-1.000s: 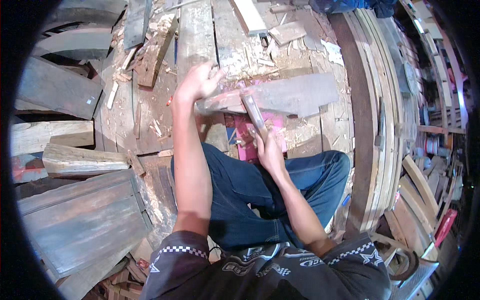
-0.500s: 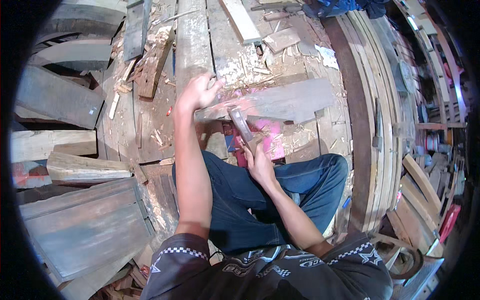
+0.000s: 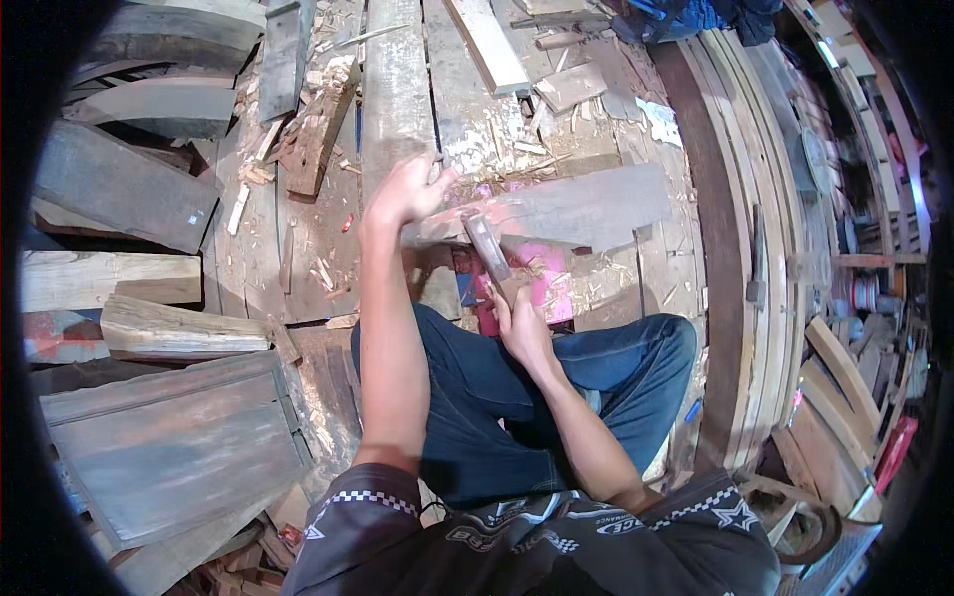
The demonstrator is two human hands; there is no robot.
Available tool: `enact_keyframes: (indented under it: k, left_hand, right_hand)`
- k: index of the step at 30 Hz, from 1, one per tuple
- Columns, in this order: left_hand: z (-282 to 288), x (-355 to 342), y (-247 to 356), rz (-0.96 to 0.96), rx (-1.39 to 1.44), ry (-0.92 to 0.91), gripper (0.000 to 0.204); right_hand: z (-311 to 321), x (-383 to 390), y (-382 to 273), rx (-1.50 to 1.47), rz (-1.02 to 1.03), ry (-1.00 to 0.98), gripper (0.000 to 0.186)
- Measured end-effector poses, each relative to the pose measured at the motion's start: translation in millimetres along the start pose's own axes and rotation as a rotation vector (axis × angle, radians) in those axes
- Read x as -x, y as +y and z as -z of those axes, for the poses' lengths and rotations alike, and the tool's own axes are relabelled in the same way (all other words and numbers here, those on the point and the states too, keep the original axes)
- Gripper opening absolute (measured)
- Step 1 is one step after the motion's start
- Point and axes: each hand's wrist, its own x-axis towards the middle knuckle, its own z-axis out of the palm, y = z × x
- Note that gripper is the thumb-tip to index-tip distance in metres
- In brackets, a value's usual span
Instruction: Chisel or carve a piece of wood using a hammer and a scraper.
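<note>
Across the floor before my crossed legs lies a grey wooden board, its left part worn and reddish. My left hand is curled at the board's left end. A small dark tip shows by its fingers, but I cannot make out what it grips. My right hand is closed round the lower end of a flat, bar-shaped tool, grey and brown. The tool slants up and left, its upper end over the board's near edge. A bright pink piece with wood chips on it lies below the board.
Wood chips and offcuts litter the plank floor, with a rough brown block at far left and a pale board beyond. Long stacked planks run along the right, with a hammer-like tool on them. Thick timbers fill the left.
The whole scene has shifted slightly right and down in view. Both hands and the flat tool keep nearly the same places about the board; a dark tip now shows by my left fingers.
</note>
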Motion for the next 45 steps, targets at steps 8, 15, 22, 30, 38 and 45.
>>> enact_keyframes:
  k: [8, 15, 22, 30, 38, 45]
  left_hand:
    - [-1, -3, -3, -0.046, -0.013, -0.003, 0.060]
    - [0, 0, -3, -0.055, -0.033, 0.040, 0.058]
    - [0, 2, -2, -0.020, -0.010, 0.019, 0.056]
    - [-7, -10, -10, -0.184, 0.058, 0.121, 0.051]
    - [-9, -3, -21, -0.036, -0.087, -0.041, 0.058]
    - [-24, -11, -16, -0.051, -0.180, 0.009, 0.055]
  right_hand:
    - [-6, -33, -23, 0.193, 0.047, 0.057, 0.035]
    - [-2, -25, -2, 0.082, 0.043, 0.071, 0.035]
    - [4, -22, -1, 0.081, 0.030, 0.062, 0.035]
    - [11, -47, -1, 0.146, 0.008, 0.134, 0.038]
    - [3, -10, 29, 0.057, 0.046, 0.140, 0.049]
    - [40, -55, -1, -0.038, -0.147, -0.027, 0.055]
